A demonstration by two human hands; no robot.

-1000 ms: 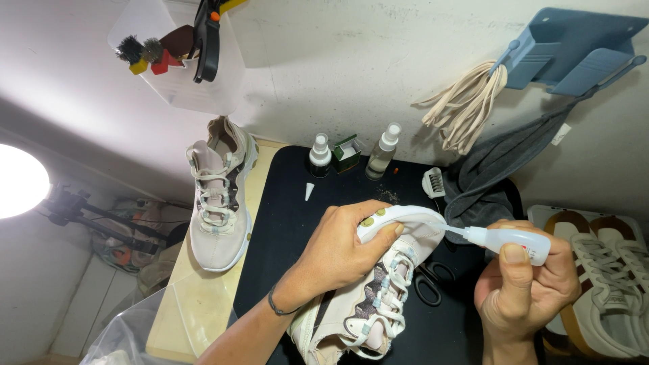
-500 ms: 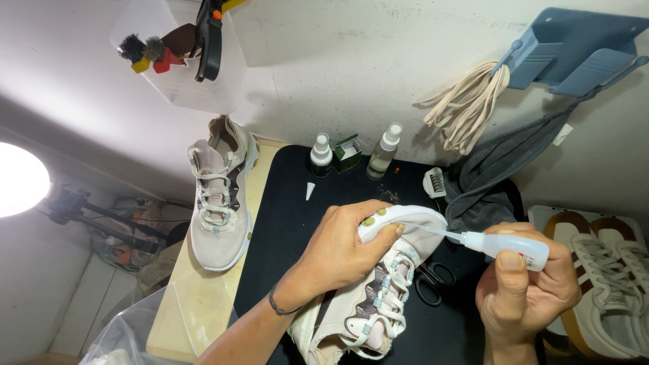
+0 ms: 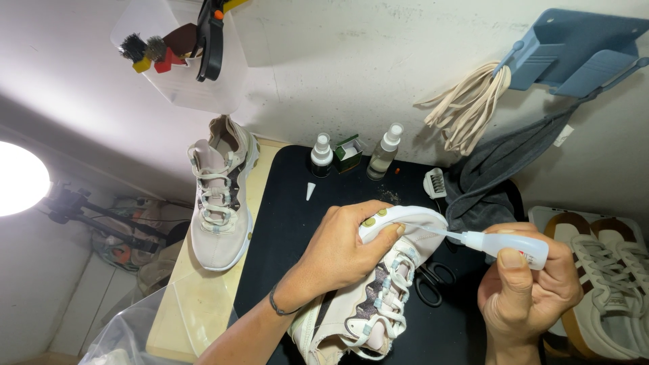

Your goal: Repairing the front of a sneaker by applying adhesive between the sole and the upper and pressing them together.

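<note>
Glue nozzle at the toe of a held sneaker.

Right hand (image 3: 524, 287) in closed grip on small glue bottle (image 3: 503, 242), thumb pressing; left hand (image 3: 338, 253) clamps the pale sneaker's (image 3: 378, 297) toe sole above the black table (image 3: 284, 223). Risk: hard squeeze floods glue onto fingers or upper. Count: one matching sneaker (image 3: 220, 192) set aside, two spray bottles (image 3: 383, 150), one scissors (image 3: 433, 280).

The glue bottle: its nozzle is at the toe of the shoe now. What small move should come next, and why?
Probably a gentle squeeze by the right hand. The glue bottle already has its thin nozzle at the toe edge of the shoe, and the left hand grips the toe, holding it steady.
</note>
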